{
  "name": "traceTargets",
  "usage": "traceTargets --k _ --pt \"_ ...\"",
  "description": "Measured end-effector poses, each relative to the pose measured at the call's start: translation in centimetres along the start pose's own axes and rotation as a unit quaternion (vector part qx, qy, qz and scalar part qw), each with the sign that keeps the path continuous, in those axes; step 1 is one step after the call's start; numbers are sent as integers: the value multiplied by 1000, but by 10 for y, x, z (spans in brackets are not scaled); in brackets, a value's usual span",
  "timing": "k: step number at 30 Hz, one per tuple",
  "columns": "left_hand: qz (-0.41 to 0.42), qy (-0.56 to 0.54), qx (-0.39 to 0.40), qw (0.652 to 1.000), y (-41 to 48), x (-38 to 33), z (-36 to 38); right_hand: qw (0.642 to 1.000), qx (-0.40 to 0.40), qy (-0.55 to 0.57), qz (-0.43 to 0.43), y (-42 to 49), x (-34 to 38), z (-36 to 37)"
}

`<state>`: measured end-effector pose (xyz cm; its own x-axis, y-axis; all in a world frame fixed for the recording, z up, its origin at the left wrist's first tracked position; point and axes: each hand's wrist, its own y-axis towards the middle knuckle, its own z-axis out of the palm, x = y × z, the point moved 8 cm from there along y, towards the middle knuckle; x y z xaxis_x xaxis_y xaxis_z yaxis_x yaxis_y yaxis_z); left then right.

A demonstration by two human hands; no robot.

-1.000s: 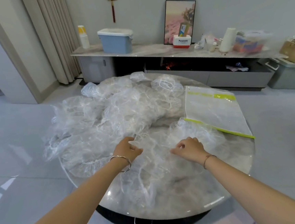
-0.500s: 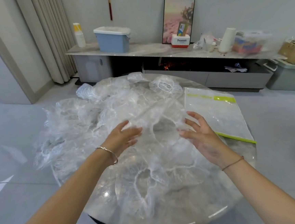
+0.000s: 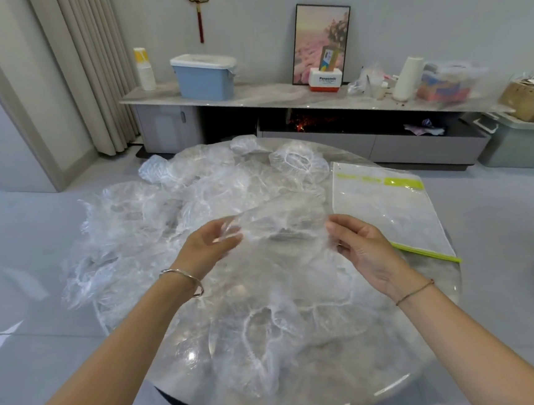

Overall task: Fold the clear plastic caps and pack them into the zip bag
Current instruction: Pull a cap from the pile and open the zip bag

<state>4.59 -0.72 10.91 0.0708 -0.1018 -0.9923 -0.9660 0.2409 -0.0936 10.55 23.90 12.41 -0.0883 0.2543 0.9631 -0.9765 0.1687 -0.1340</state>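
Observation:
A clear plastic cap (image 3: pixel 282 223) is stretched in the air between my two hands above the round table. My left hand (image 3: pixel 210 247) pinches its left edge and my right hand (image 3: pixel 358 242) pinches its right edge. A heap of several more clear caps (image 3: pixel 170 217) covers the left and far part of the table, and flattened caps (image 3: pixel 271 337) lie near me. The zip bag (image 3: pixel 389 207), clear with a green-yellow zip strip, lies flat on the table's right side, just right of my right hand.
The round marble table (image 3: pixel 436 310) stands on a pale tiled floor. A low cabinet (image 3: pixel 282 94) along the far wall carries a blue bin, a framed picture, a paper roll and boxes. Curtains hang at the back left.
My hands rose from the flat caps near me and took hold of one cap. From open a moment ago, they now pinch its edges and hold it spread.

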Motion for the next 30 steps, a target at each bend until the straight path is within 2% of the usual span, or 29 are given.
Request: traceTargets --k 2,5,7,10,12,14,16,18,20,22,24,26,28,30 --pt "27 89 -8 996 -1 -7 -3 997 27 -55 -42 -4 7 9" --pt "183 217 6 959 -10 -38 13 978 93 -146 -113 -13 19 32" --pt "237 267 42 933 -16 -49 36 964 127 -186 -143 -19 23 44" --pt "243 248 76 935 -15 -48 52 959 146 -187 -153 -24 23 50" --pt "232 214 71 946 -12 -43 51 962 149 -192 -127 -23 18 48" --pt "230 202 54 950 -9 -42 49 954 146 -244 -99 -20 8 45" --pt "247 206 52 945 -8 -44 50 940 125 -296 -119 -16 5 44" --pt "206 210 61 954 -6 -39 47 941 103 -284 -150 -14 12 44" --pt "78 208 68 973 3 -17 37 959 101 -219 -148 -12 17 39" --pt "-43 214 96 971 6 10 31 973 102 -166 -125 -9 19 32" --pt "-87 193 146 966 6 27 31 977 90 -159 -112 -4 17 22" --pt "-44 178 154 971 10 21 32 973 55 -183 -131 -1 19 9" --pt "43 157 91 982 12 -2 27 956 -2 -223 -189 -2 30 -5" --pt "156 147 10 977 7 -33 17 934 -46 -254 -247 -9 44 -14"
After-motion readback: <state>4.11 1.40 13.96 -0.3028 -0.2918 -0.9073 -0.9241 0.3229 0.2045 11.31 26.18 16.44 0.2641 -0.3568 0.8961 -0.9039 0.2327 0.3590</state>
